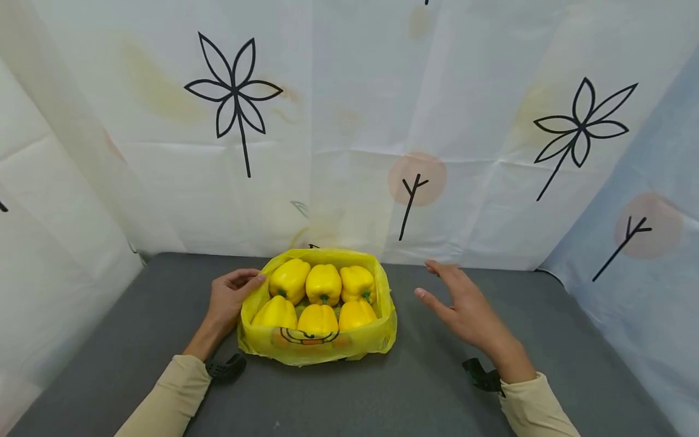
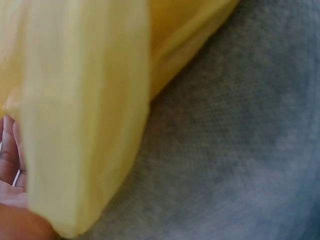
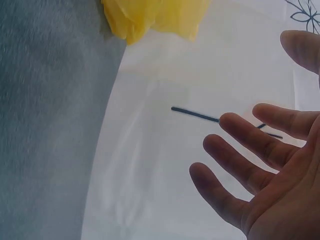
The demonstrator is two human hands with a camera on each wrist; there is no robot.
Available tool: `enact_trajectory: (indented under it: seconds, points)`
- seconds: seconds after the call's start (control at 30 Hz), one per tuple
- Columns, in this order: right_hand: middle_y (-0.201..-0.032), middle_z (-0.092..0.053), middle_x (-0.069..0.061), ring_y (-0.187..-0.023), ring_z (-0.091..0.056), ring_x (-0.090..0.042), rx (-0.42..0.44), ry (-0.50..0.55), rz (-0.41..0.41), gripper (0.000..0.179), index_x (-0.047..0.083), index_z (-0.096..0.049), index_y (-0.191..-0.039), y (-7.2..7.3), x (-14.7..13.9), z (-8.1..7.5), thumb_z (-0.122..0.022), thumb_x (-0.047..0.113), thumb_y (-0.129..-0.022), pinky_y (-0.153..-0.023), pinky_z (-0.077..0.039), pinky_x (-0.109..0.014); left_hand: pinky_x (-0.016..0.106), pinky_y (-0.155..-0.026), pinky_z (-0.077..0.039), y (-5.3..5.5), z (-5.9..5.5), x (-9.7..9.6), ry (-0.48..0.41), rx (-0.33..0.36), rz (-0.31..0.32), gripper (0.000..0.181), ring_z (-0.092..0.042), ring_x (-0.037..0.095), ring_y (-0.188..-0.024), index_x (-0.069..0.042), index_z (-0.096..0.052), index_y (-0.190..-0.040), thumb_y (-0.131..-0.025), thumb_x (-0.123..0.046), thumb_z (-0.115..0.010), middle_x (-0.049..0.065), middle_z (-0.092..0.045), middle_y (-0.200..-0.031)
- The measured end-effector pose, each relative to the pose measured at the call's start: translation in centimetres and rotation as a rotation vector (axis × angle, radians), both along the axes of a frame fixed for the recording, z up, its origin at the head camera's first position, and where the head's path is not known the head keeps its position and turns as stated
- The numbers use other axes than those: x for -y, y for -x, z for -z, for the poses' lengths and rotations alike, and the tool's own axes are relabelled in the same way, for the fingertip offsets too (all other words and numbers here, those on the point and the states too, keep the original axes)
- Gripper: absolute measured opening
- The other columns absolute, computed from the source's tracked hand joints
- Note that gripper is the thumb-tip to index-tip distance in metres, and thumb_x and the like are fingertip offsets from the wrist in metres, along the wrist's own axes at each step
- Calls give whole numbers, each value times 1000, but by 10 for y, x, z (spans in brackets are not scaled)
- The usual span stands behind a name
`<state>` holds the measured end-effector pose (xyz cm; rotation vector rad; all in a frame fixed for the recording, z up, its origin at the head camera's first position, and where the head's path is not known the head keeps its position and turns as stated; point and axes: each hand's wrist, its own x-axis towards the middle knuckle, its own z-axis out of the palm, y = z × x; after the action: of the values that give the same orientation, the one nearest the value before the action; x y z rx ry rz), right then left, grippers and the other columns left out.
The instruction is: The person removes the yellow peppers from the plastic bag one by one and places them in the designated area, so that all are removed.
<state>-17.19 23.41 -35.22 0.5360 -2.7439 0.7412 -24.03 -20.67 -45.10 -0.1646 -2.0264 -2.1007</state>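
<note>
A yellow plastic bag (image 1: 327,351) with its mouth spread wide stands on the grey table. Inside it sit several yellow bell peppers (image 1: 323,284) in two rows, some with green stems showing. My left hand (image 1: 228,297) is at the bag's left rim, its thumb touching the edge. In the left wrist view the bag (image 2: 85,100) hides most of that hand; the visible fingers (image 2: 9,155) look relaxed, with gaps between them. To the right of the bag, and apart from it, my right hand (image 1: 464,306) hovers over the table, fingers spread and holding nothing.
The grey table (image 1: 349,400) reaches back to a white fabric backdrop (image 1: 338,121) printed with black flowers. More fabric hangs along the left and right sides. Dark straps (image 1: 483,375) are worn at both wrists.
</note>
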Motion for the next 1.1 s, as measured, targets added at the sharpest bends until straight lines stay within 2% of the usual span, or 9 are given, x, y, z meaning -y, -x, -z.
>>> enact_trajectory:
  seconds: [0.17,0.37,0.53,0.67,0.87,1.1]
  points:
    - [-141,-54,-16,-127,-52,-36,18,66,-59,62,8,-44,-152,-1,11,-2,-65,37,-101,-97,-49,-59,23,-71,-60,1,0,0,-12,-13,8,34,-70,10,-80,17,-64,-114,-95,-9,-73,-5,-73,-90]
    - [-135,-60,-13,-122,-58,-29,12,189,-173,52,8,-55,-144,3,32,-4,-71,26,-98,-97,-53,-51,23,-71,-60,2,0,0,-16,-21,12,33,-70,9,-79,18,-64,-113,-95,-8,-73,-5,-73,-88]
    - [-132,-63,-13,-119,-61,-31,89,308,-267,49,6,-59,-139,11,58,-4,-74,22,-96,-97,-53,-50,23,-70,-60,2,1,1,-7,-24,0,32,-69,9,-78,18,-64,-112,-95,-7,-73,-5,-73,-87]
    - [-130,-64,-15,-115,-63,-35,155,361,-311,48,1,-60,-136,18,74,2,-76,20,-94,-97,-52,-53,23,-70,-60,1,1,1,-1,-17,5,32,-69,9,-78,17,-65,-112,-95,-8,-73,-5,-73,-87]
    - [-126,-66,-15,-112,-64,-34,220,330,-313,50,-1,-63,-132,21,84,15,-78,24,-92,-99,-51,-51,24,-71,-60,0,1,2,-12,-2,20,33,-70,10,-80,16,-65,-114,-95,-10,-74,-5,-73,-89]
    - [-131,-63,-15,-117,-61,-34,283,250,-305,64,0,-61,-136,18,82,20,-85,31,-85,-100,-51,-51,22,-72,-59,1,2,1,0,-18,7,35,-69,9,-80,19,-63,-114,-96,-9,-73,-6,-73,-88]
